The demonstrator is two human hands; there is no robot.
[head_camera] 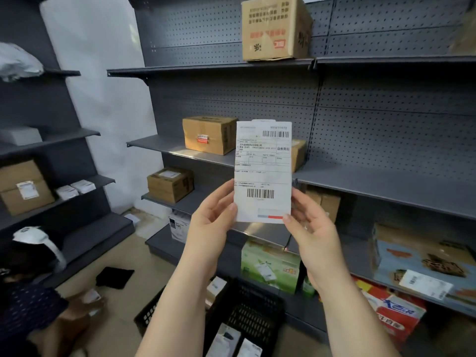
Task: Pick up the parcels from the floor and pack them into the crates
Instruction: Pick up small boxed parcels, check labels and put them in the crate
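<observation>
Both hands hold a white parcel (262, 171) upright at mid-frame, well above the floor and above the crates, its shipping label with two barcodes facing the camera. The left hand (213, 215) pinches the parcel's lower left edge, thumb on the front and fingers curled behind. The right hand (313, 224) grips the lower right corner the same way, thumb tip on the red and blue strip. Below the forearms stands a black slotted crate (257, 302), and two flat white packets (226, 340) lie side by side in it at the near edge of the view. A second black crate (149, 314) sits touching it on the left, its inside mostly hidden by the left arm. A small pale box (217, 286) shows where the two meet, and I cannot tell which crate holds it. On the tan floor to the left lies a flat black packet (114, 276), and another person (31, 305) crouches nearer, at the left edge. Dark grey pegboard shelving (386, 104) fills the far side, carrying a brown cardboard box (208, 135) just left of the held parcel, a green carton (270, 266) on a low shelf and a blue carton (422, 256) to the right
</observation>
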